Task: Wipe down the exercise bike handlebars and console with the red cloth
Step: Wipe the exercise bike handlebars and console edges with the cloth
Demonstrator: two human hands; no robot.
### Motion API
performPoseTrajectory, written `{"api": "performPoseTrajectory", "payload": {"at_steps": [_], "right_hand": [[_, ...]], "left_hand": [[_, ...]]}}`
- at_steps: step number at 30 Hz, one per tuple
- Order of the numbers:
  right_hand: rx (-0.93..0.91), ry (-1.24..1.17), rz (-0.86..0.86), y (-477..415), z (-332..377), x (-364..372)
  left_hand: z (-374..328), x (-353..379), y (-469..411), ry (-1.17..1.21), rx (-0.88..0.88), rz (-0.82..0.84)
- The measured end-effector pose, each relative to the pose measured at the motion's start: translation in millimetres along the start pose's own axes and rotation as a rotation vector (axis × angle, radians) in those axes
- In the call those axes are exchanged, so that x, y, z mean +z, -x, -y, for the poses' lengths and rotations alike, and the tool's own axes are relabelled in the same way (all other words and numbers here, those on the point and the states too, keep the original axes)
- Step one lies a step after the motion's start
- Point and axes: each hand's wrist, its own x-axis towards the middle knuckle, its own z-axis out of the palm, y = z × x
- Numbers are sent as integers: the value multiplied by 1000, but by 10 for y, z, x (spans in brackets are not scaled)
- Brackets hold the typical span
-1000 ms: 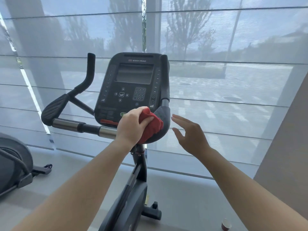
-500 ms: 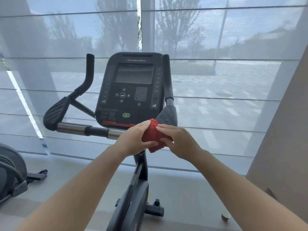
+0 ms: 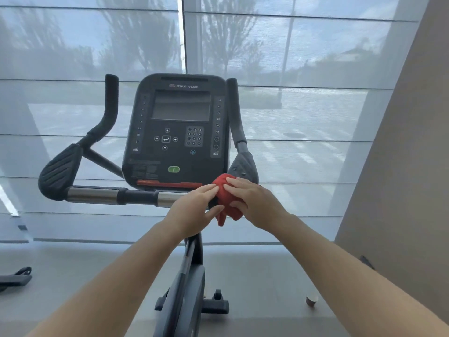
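The exercise bike's black console (image 3: 177, 132) stands in the middle, with a dark screen and keypad. Black handlebars (image 3: 97, 194) run across below it, with a chrome section, an elbow pad on each side and two upright grips. A bunched red cloth (image 3: 227, 203) sits on the bar just below the right elbow pad (image 3: 243, 166). My right hand (image 3: 255, 203) is closed over the cloth from the right. My left hand (image 3: 194, 210) touches the cloth's left side with its fingertips, fingers loosely curled. The bar under the cloth is hidden.
The bike's post and base (image 3: 192, 300) stand below my arms on a grey floor. A small cup (image 3: 311, 300) sits on the floor at the right. A beige wall (image 3: 401, 166) is on the right, and part of another machine (image 3: 14, 278) at the far left. Shaded windows fill the background.
The red cloth has passed from my left hand toward my right hand, which moved in and closed over it. The left hand has loosened to fingertips on the cloth.
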Motion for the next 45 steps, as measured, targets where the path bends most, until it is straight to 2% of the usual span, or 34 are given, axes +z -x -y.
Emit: {"api": "performPoseTrajectory", "payload": {"at_steps": [7, 10, 14, 19, 25, 32, 38, 45], "right_hand": [[51, -113, -91, -234, -324, -174], [2, -129, -88, -328, -444, -223], [-55, -149, -45, -334, -565, -244], [-216, -177, -33, -295, -838, -252], [-196, -177, -103, -594, -1014, -339], [-325, -136, -15, -388, -1045, -362], [-210, -132, -15, -649, -878, -291], [-280, -39, -38, -299, -742, -269]], "left_hand": [[-104, 104, -278, 6, -56, 23], [-160, 122, -450, -9, -104, 24], [-203, 128, -527, 23, -151, -54], [-270, 148, -379, 102, -169, -105], [-144, 255, -219, -26, -423, -201], [-236, 253, -228, 39, -481, -213], [-224, 224, -251, 13, -485, -174], [-174, 219, -219, 22, -441, -157]]}}
